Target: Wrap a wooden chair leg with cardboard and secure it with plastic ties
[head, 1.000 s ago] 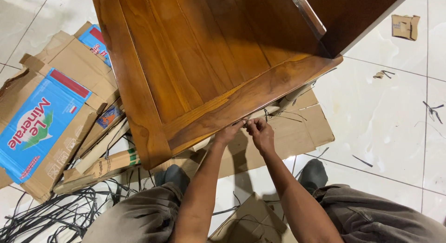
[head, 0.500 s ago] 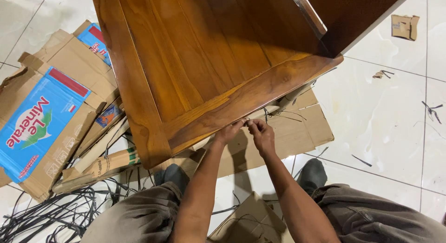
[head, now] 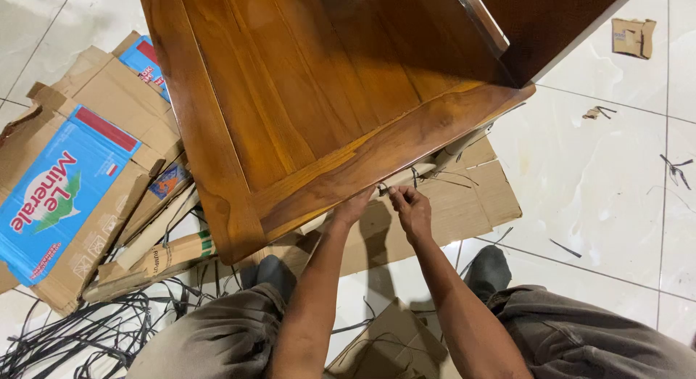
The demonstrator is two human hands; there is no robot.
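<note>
Change since earlier frame: almost none; both hands kept to the same spot under the panel's near edge, the right hand shifted only slightly.
Panel: glossy brown wooden furniture panel with raised frame [head: 304, 110], tilted over the floor, its near edge just above both hands.
Left hand [head: 355, 207]: fingertips touched the underside of the panel's near edge; whether the grip closed on anything could not be told.
Right hand [head: 412, 208]: narrow grip, fingers pinched on a thin dark packing strap [head: 415, 177] at the pale paper-wrapped bar [head: 428, 167] below the edge.
Cardboard under panel: flattened plain brown cardboard sheet [head: 464, 205], lying on the floor beneath the hands.
Left of panel: opened brown carton with blue and red printed face [head: 58, 198].
Near corner: tangle of black plastic strapping [head: 80, 335] on the floor.
Floor: white glossy tiled floor [head: 602, 176], scattered with small scraps.
Step judged: unpacking, freeing the strap at the edge.
Next move judged to call for: a steady pull on the strap, with the panel kept braced.
</note>
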